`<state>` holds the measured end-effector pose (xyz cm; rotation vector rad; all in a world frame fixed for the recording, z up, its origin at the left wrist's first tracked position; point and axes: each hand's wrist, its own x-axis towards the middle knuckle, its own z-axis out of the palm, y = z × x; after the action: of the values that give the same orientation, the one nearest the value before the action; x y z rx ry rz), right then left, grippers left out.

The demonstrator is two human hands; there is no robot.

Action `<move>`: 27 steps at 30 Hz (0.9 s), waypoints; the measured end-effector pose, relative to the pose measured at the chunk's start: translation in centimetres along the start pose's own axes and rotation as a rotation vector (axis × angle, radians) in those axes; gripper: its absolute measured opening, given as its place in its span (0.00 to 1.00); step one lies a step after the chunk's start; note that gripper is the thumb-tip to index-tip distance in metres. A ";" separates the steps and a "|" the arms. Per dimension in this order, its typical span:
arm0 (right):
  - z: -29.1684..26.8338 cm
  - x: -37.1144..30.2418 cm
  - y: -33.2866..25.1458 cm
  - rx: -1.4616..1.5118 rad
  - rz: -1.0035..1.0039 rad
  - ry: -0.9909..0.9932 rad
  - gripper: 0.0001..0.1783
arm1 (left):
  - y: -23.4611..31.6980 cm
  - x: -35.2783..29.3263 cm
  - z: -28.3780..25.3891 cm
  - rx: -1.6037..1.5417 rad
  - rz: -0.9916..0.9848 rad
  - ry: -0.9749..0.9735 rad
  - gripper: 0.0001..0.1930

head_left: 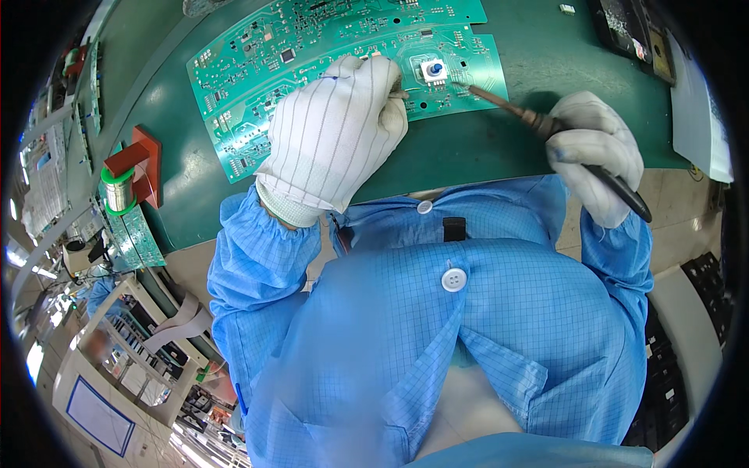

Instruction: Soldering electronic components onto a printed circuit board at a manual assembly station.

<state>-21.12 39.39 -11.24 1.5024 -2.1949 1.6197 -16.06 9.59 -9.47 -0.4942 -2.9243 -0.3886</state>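
Observation:
A large green circuit board (234, 82) with small components lies on the green bench top, partly beneath my left hand (335, 129). That hand wears a white striped glove. Its fingers are curled closed over the board, and whatever they pinch is hidden. Out to the right, my gloved right hand (597, 156) grips a soldering iron (538, 121) by its black handle. The iron's thin tip points left over the board, just right of a white square part with a blue knob (434, 70). Whether the tip touches anything, I cannot tell.
At left, a solder spool (118, 193) with green rims stands by a red holder (148, 168). A black tray (624, 31) and a pale sheet (698, 117) lie at the right. A tiny part (567, 9) sits on the far bench top (538, 47).

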 end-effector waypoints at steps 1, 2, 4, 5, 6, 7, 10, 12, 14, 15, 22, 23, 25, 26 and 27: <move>-0.5 -0.1 0.1 0.014 -0.001 0.001 0.13 | 0.0 -0.1 0.0 0.004 -0.002 0.007 0.06; -1.1 -0.3 0.0 -0.025 0.067 0.006 0.12 | -0.1 -0.3 0.0 0.009 -0.004 0.011 0.06; -1.4 -1.6 -0.3 -0.097 0.284 0.184 0.13 | -0.4 -0.5 0.3 -0.038 0.008 0.032 0.05; -1.8 -2.5 -0.8 -0.170 0.381 0.311 0.13 | -0.2 0.0 0.5 -0.057 0.029 0.043 0.05; -2.4 -3.5 -0.4 -0.262 0.450 0.471 0.15 | 0.1 0.4 0.6 -0.089 0.053 0.039 0.05; -1.5 -3.2 0.6 -0.240 0.482 0.684 0.15 | 0.4 0.0 0.8 -0.084 0.039 0.028 0.05; -5.1 -4.4 3.4 -1.111 -0.024 0.425 0.11 | 1.9 1.1 1.3 -0.093 0.066 0.036 0.06; -4.7 -4.7 3.8 -1.019 0.140 0.465 0.14 | 3.3 1.6 1.3 -0.106 0.034 0.022 0.04; -4.6 -4.9 4.1 -1.015 0.162 0.517 0.14 | 3.6 1.8 1.2 -0.133 0.020 0.025 0.06; -4.6 -4.9 4.2 -1.006 0.183 0.534 0.15 | 3.6 1.6 0.9 -0.131 0.016 0.026 0.06; -4.8 -4.6 3.6 -0.991 0.213 0.557 0.13 | 3.1 -1.8 -6.4 -1.050 -0.787 0.108 0.11; -4.8 -4.6 3.1 -1.196 0.201 0.376 0.13 | 1.5 -2.4 -6.7 -0.961 -0.768 0.150 0.10; -3.3 -3.3 2.2 -0.866 0.274 0.620 0.14 | -0.7 -2.0 -6.1 -0.525 -0.661 0.357 0.09; -1.9 -2.2 2.4 -0.477 0.322 0.826 0.14 | -3.0 -3.0 -6.6 -0.105 -0.462 0.323 0.09; -1.4 -1.1 1.9 -0.511 0.263 0.761 0.14 | -4.9 -3.7 -7.8 0.302 -0.249 0.270 0.10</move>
<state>-22.49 41.14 -12.57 0.3814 -2.1258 1.2261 -13.45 1.80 -3.89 -0.0318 -2.7142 -0.0314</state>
